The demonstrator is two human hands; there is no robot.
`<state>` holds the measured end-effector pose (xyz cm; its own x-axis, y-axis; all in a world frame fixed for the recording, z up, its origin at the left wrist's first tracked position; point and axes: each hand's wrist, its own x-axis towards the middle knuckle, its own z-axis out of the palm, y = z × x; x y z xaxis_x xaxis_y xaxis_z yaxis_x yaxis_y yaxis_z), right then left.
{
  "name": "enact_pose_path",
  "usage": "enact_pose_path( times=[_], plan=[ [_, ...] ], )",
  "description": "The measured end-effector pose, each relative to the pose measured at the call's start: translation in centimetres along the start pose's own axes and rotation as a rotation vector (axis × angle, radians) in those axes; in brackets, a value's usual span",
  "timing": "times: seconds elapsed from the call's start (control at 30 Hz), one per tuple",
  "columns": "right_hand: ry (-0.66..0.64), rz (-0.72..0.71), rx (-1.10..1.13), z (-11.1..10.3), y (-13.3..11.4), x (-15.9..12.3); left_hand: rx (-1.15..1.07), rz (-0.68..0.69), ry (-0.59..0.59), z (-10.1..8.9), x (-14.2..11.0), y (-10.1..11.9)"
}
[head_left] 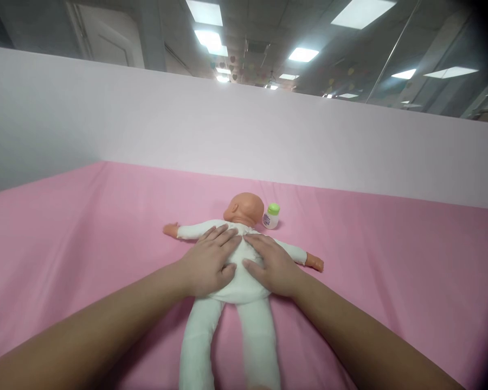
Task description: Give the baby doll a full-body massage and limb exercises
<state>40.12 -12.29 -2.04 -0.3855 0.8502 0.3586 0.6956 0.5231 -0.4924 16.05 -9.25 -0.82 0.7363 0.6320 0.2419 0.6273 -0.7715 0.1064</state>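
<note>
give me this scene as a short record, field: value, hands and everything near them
doll: white body, lying front down on the pink sheet, arms spread
left hand: open, palm down on the left side of the doll's back
right hand: open, palm down on the right side of the back
container: small, green cap, upright just right of the doll's head; contact unclear
held: nothing gripped
behind: white panel, ceiling lights above

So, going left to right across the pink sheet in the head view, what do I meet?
One doll hand, the left hand, the right hand, the other doll hand. Doll's torso, head and green-capped bottle overlap these sideways.
</note>
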Motion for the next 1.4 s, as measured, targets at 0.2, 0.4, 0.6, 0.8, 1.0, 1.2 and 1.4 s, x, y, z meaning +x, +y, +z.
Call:
enact_pose_path(
  times=[0.2,0.4,0.6,0.8,1.0,1.2,1.4],
  plan=[
    [0.067,0.021,-0.047,0.3,0.2,-0.2,0.020,-0.019,-0.001,0.1,0.1,-0.2],
    [-0.072,0.043,0.018,0.1,0.7,0.0,-0.041,-0.048,-0.041,0.5,0.5,-0.8],
    [0.025,0.070,0.025,0.6,1.4,0.1,-0.044,-0.087,-0.006,0.4,0.3,-1.0],
    [-0.020,0.118,0.045,0.6,1.1,0.4,-0.077,-0.130,-0.090,0.9,0.8,-1.9],
    [0.015,0.124,0.082,-0.1,0.6,0.3,-0.114,-0.177,0.100,-0.7,0.3,-1.1],
    [0.199,0.133,0.058,0.0,1.0,-0.1,-0.116,-0.470,0.167,-3.6,-0.7,-0.9],
    [0.298,0.072,0.032,0.5,0.5,-0.2,-0.578,-0.555,-0.045,-2.7,-0.6,-3.1]
  ],
)
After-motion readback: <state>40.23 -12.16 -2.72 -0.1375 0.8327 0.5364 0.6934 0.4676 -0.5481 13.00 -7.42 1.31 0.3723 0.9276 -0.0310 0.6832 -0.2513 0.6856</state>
